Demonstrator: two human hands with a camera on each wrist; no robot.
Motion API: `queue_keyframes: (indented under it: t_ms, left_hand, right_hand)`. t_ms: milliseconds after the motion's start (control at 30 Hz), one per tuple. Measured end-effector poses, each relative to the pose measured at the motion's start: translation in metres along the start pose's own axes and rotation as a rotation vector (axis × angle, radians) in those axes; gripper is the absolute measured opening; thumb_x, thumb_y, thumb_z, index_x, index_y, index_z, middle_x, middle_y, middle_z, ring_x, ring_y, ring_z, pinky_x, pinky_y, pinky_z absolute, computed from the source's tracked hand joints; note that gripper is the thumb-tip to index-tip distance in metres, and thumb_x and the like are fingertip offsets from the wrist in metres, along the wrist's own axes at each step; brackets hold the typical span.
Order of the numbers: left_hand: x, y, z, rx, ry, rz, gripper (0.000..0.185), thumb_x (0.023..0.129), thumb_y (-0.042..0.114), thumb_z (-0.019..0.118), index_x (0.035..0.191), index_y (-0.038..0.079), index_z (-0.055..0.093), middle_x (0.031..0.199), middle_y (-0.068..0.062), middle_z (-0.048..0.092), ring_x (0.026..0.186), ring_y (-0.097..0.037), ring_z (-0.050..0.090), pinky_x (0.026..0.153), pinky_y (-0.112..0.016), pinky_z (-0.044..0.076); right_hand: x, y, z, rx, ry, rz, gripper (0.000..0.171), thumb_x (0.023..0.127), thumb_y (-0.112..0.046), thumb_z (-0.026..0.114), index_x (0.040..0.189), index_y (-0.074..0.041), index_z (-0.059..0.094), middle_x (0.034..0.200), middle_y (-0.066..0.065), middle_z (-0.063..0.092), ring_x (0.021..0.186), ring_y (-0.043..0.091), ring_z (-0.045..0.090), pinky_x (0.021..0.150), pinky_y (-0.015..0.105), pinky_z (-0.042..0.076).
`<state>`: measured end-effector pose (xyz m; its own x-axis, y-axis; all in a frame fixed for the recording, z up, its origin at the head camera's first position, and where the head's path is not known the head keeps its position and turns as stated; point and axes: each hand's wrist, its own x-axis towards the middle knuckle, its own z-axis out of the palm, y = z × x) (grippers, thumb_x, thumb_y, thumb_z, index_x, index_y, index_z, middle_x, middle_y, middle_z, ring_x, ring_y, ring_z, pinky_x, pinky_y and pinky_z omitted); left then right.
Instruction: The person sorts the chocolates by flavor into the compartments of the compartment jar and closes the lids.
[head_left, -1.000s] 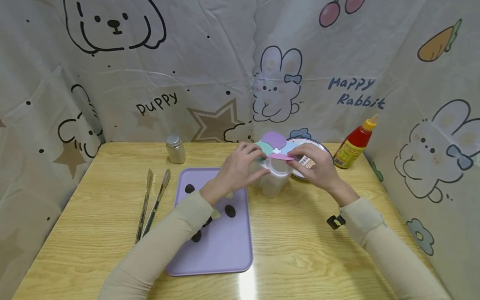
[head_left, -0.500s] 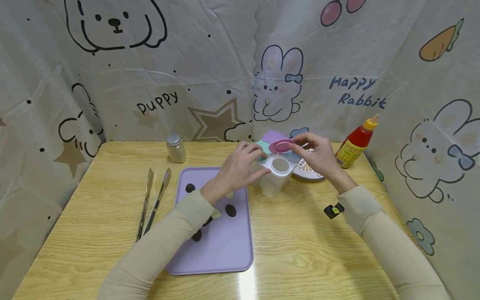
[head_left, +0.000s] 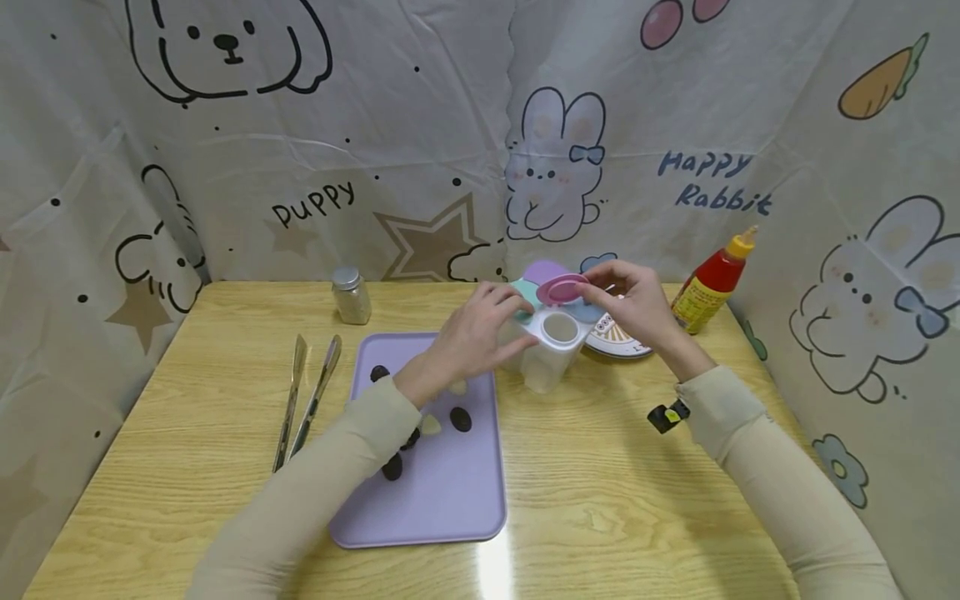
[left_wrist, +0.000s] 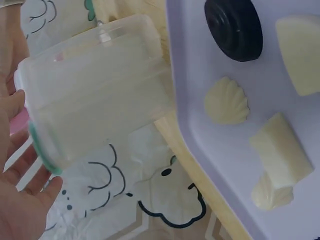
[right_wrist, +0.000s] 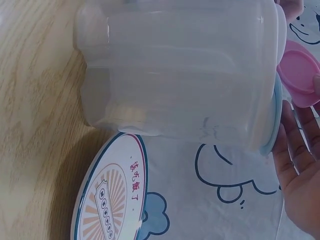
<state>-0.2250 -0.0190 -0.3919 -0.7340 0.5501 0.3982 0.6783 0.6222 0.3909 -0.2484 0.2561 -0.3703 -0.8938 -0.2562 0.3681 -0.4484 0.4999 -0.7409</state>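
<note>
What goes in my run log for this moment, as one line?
left hand: holds container | right hand: pinches pink lid, lifted | compartment open

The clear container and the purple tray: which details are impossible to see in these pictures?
- Clear container: contents unreadable; head view too small, wrist views only frosted walls.
- Left hand grip: its far fingers are hidden behind the container.
- Purple tray: the left sleeve covers some pieces.
- Plate: cut off by the right wrist view's lower edge.

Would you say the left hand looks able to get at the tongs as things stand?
Probably yes: the tongs lie uncovered left of the tray, but the left hand holds the container and must release it.
</note>
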Motion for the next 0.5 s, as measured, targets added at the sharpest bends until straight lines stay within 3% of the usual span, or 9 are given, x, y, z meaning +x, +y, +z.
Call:
queue_keyframes:
  t_ms: [100, 200, 500]
  left_hand:
    - [-0.010, -0.001, -0.010, -0.032, -0.014, -0.021, 0.044, 0.096, 0.041, 0.077, 0.129, 0.014, 0.068, 0.138, -0.007, 0.065, 0.136, -0.027, 0.057, 0.114, -0.045, 0.051]
    - [-0.030, -0.008, -0.024, -0.055, -0.002, -0.050, 0.045, 0.096, 0.037, 0.078, 0.131, 0.012, 0.067, 0.137, -0.008, 0.066, 0.135, -0.029, 0.059, 0.114, -0.046, 0.050]
    - [-0.114, -0.052, -0.065, 0.037, 0.020, -0.211, 0.043, 0.096, 0.034, 0.078, 0.129, 0.008, 0.069, 0.130, -0.013, 0.068, 0.125, -0.034, 0.063, 0.105, -0.053, 0.053]
  right_hand:
    - [0.000, -0.002, -0.001, 0.017, -0.003, 0.004, 0.019, 0.097, -0.010, 0.075, 0.111, 0.002, 0.073, 0.097, -0.023, 0.068, 0.085, 0.004, 0.063, 0.074, 0.015, 0.052]
    - [0.000, -0.003, -0.002, 0.037, -0.007, 0.011, 0.019, 0.097, -0.010, 0.076, 0.111, 0.003, 0.073, 0.096, -0.022, 0.069, 0.084, 0.004, 0.063, 0.074, 0.015, 0.052]
    - [-0.001, -0.011, -0.007, 0.043, -0.019, 0.042, 0.017, 0.096, -0.009, 0.077, 0.108, 0.002, 0.074, 0.094, -0.021, 0.069, 0.078, 0.005, 0.064, 0.069, 0.016, 0.054]
